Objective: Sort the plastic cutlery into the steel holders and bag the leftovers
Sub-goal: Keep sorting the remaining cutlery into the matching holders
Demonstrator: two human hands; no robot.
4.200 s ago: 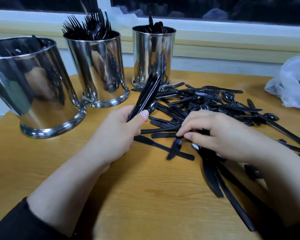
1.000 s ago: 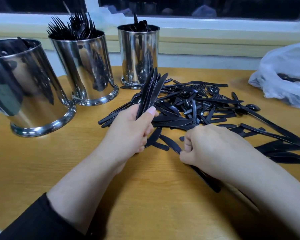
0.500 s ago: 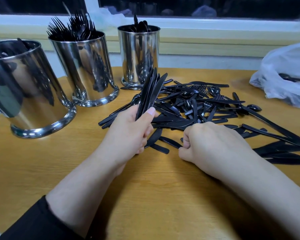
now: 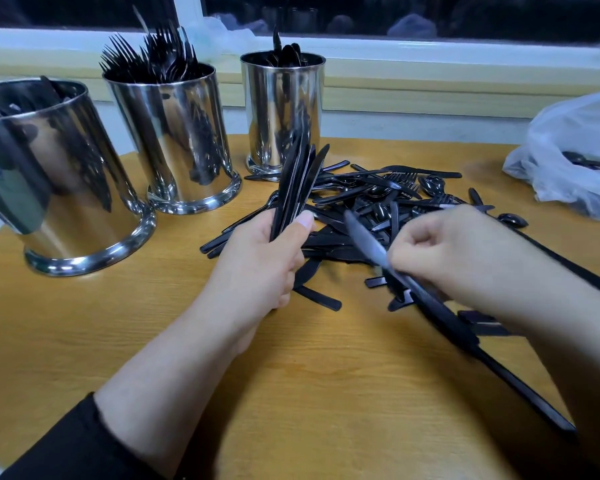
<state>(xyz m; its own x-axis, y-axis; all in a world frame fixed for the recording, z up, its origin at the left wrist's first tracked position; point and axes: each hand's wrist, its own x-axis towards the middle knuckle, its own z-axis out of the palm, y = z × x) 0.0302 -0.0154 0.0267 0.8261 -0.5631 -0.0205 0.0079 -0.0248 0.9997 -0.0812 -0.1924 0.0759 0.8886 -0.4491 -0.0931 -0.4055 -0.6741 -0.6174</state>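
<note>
Wooden table (image 4: 84,327), left hand (image 4: 264,261) fisting knives (image 4: 297,181)

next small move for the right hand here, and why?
Probably carry the knife pinched in the right hand across into the bundle of knives that the left hand holds upright. The knife is lifted off the pile, blade pointing toward the bundle.

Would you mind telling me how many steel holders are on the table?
3: a holder at far left, the fork holder beside it, and another behind the knives.
</note>
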